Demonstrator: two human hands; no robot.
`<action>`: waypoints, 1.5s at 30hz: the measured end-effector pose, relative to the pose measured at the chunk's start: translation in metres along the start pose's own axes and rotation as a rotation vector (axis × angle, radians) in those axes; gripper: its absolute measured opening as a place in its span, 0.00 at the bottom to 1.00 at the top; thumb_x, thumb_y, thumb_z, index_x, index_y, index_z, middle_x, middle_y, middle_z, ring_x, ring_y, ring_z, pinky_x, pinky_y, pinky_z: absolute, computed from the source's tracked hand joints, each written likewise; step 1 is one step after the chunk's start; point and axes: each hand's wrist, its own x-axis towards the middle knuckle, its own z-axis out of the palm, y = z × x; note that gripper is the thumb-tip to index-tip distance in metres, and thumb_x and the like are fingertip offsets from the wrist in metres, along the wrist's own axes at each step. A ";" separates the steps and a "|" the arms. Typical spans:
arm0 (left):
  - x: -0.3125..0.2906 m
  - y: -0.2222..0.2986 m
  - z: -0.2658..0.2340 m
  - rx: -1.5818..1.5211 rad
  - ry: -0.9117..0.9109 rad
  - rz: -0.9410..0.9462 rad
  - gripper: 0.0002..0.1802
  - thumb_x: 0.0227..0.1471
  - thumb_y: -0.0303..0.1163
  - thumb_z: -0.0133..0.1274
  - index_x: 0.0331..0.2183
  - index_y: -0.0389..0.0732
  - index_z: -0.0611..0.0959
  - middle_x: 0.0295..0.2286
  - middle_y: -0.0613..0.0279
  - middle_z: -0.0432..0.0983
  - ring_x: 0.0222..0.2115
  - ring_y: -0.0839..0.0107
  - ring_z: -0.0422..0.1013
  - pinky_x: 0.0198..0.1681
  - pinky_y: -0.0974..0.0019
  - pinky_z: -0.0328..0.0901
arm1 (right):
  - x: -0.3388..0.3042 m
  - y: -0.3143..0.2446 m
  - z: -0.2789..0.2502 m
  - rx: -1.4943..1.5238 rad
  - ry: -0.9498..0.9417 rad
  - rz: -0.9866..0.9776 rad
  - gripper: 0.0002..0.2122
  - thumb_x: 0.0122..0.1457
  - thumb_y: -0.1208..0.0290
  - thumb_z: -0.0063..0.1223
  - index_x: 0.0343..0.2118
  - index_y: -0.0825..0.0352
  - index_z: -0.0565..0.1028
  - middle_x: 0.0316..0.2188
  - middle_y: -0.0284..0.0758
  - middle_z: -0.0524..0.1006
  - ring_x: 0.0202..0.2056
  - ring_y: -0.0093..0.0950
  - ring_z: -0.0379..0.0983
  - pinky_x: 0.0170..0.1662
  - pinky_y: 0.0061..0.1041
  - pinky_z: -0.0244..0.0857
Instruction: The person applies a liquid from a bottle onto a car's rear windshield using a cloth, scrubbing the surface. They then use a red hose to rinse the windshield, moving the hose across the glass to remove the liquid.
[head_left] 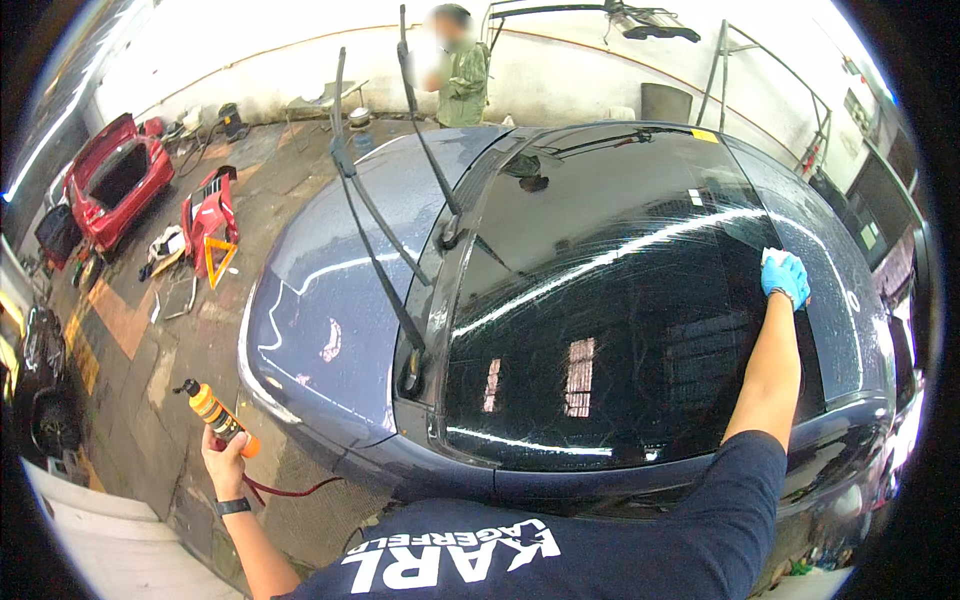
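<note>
My left hand (222, 460) is gripping a rounded plastic bottle (217, 411) off the hood (330, 360) edge; my gloved right hand (786, 278) is holding white cloth (773, 256) at the glossy windshield's (600, 300) upper edge, smooth room stretching leftward.

An off-white wall (580, 80), yellowed and stained lower down, spans the back — a thin metal frame (712, 70) stands at its right. The worn paved floor (200, 345) mixes grey and orange-brown — bright strip lighting (50, 135) glows upper left.

Tilted orange bottle (222, 412), white cloth (773, 256)
</note>
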 end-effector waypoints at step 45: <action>-0.029 0.024 0.020 -0.048 -0.166 -0.045 0.31 0.45 0.17 0.68 0.53 0.35 0.80 0.41 0.63 0.83 0.41 0.73 0.79 0.48 0.66 0.74 | -0.174 -0.236 -0.154 0.178 -0.281 -0.605 0.18 0.63 0.57 0.49 0.37 0.64 0.87 0.38 0.47 0.85 0.40 0.44 0.84 0.41 0.50 0.77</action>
